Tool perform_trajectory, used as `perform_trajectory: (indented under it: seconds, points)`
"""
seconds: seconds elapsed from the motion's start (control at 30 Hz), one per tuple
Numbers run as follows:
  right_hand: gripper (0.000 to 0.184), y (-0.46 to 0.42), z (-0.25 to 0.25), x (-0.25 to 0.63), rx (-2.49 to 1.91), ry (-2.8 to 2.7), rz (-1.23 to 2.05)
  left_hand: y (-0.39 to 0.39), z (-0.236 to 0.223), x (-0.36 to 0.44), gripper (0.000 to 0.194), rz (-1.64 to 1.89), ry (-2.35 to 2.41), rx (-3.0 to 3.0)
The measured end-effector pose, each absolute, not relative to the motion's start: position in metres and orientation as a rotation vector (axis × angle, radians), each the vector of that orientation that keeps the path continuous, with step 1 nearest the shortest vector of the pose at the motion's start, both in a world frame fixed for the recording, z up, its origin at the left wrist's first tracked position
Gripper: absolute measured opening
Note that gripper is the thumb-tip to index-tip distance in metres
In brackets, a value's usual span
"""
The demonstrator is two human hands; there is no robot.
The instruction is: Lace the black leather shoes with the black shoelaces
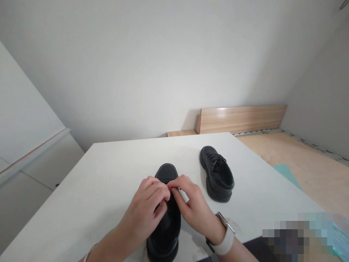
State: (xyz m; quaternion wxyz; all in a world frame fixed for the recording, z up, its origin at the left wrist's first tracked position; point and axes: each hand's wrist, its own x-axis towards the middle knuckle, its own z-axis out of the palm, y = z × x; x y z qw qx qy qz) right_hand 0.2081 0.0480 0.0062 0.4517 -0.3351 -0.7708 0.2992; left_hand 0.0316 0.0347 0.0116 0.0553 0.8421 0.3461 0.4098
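A black leather shoe (166, 233) sits on the white table (114, 174) right in front of me, its toe pointing away. Over its lacing area, my left hand (149, 202) has its fingers curled in, with the tips against the upper. My right hand (192, 203) meets it from the other side, thumb and forefinger pinched together. Whatever the fingertips grip is too small and covered to name; laces on this shoe are hidden. To the right stands a second black shoe (218, 174) with its laces tied, apart from both hands.
Beyond the table is a wooden headboard (240, 120) beside a light wooden bed base (300, 156). A teal sheet (287, 174) lies near the table's right edge. Something dark (256, 251) rests at the front right, next to a blurred patch. White cabinets (24, 196) stand at left.
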Motion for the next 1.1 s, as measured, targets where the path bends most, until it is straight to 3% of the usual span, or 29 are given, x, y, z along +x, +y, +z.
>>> perform_trajectory:
  seconds: [0.5, 0.8, 1.1]
  points:
    - [0.020, 0.070, 0.013, 0.212, -0.869, -1.881, 1.042, 0.033, -0.004, 0.032, 0.019, 1.375, 1.096, 2.824]
    - [0.021, 0.067, 0.005, 0.209, -0.804, -1.877, 0.864, 0.029, -0.004, 0.026, 0.019, 1.474, 1.164, 2.678]
    - [0.024, 0.061, -0.003, 0.199, -0.961, -1.865, 0.704, 0.017, -0.010, 0.018, 0.016, 1.479, 1.299, 2.078]
